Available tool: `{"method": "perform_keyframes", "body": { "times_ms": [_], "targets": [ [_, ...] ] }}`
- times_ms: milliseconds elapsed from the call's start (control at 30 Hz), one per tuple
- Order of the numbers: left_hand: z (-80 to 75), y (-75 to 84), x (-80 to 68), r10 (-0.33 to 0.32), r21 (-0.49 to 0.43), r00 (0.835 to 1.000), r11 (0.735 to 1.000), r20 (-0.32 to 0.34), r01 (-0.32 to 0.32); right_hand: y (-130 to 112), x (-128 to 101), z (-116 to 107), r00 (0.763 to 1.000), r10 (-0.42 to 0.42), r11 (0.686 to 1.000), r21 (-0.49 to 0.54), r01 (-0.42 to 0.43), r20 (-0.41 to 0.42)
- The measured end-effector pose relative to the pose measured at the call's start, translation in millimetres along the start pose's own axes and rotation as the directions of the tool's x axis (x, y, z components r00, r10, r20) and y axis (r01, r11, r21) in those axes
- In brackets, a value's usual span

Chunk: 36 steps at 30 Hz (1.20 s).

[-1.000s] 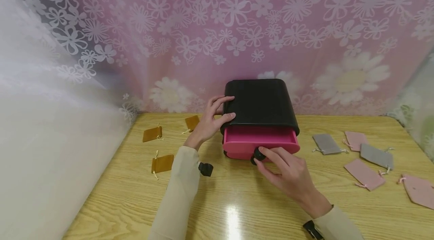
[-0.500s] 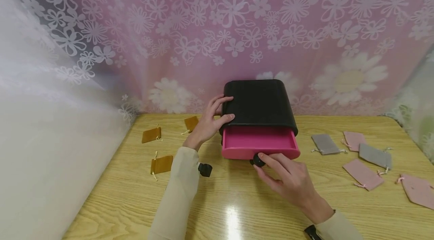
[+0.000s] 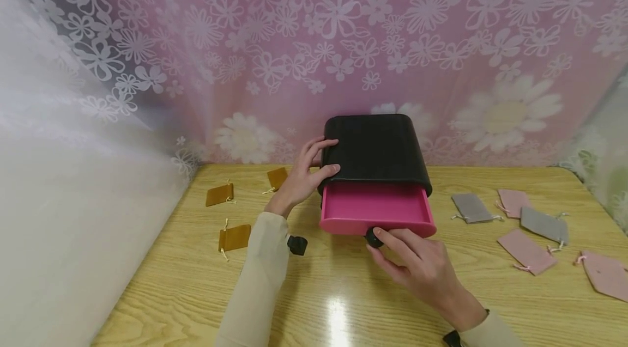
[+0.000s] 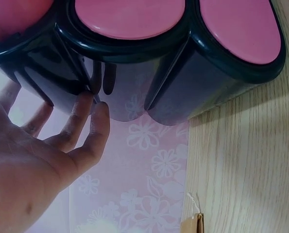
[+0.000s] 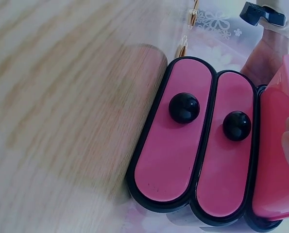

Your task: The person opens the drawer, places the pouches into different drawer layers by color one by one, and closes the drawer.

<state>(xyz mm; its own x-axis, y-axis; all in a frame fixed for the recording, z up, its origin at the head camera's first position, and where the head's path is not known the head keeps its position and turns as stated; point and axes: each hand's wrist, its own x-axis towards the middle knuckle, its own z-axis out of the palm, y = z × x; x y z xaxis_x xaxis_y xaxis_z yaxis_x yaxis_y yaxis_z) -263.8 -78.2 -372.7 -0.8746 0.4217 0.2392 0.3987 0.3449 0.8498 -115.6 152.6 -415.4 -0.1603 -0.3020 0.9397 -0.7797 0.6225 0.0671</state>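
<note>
A black drawer box [image 3: 375, 148] stands at the back of the wooden table [image 3: 343, 292]. Its top pink drawer [image 3: 375, 208] is pulled out and looks empty. My right hand [image 3: 381, 243] pinches that drawer's black knob [image 3: 373, 238]. My left hand [image 3: 324, 162] grips the box's top left edge, fingers on the lid and thumb at the front corner. In the left wrist view the fingers [image 4: 86, 121] touch the glossy black case [image 4: 149, 92]. The right wrist view shows two shut pink drawers with black knobs [image 5: 184, 108] [image 5: 236, 125], and the open drawer [image 5: 278, 150] at the right.
Three brown pouches [image 3: 219, 193] [image 3: 277, 177] [image 3: 234, 236] lie left of the box. Grey pouches [image 3: 472, 207] [image 3: 544, 225] and pink pouches [image 3: 527, 251] [image 3: 605, 275] lie at the right. A floral curtain [image 3: 343, 36] hangs behind the table, white cloth [image 3: 73, 200] at the left.
The top pink drawer has slid further out toward me, drawn by my right hand on its knob. My left hand has stayed on the box.
</note>
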Motion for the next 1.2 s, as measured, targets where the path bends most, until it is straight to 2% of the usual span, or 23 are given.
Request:
{"method": "perform_keyframes", "body": {
  "times_ms": [233, 1067, 1200],
  "targets": [
    [-0.1, -0.1, 0.1, -0.003, -0.006, 1.000, 1.000, -0.002, 0.002, -2.2, 0.9, -1.9, 1.000, -0.020, 1.000, -0.007, 0.020, -0.015],
    [0.0, -2.6, 0.2, -0.001, -0.018, 1.000, 1.000, -0.008, 0.001, -0.2, -6.6, -6.9, 0.999, -0.030, 0.999, 0.038, 0.030, 0.022],
    [0.0, -2.3, 0.5, -0.001, -0.022, 1.000, 1.000, -0.002, 0.001, 2.3, -5.6, -10.4, 0.999, -0.040, 0.999, 0.025, 0.040, -0.007]
  ]
}}
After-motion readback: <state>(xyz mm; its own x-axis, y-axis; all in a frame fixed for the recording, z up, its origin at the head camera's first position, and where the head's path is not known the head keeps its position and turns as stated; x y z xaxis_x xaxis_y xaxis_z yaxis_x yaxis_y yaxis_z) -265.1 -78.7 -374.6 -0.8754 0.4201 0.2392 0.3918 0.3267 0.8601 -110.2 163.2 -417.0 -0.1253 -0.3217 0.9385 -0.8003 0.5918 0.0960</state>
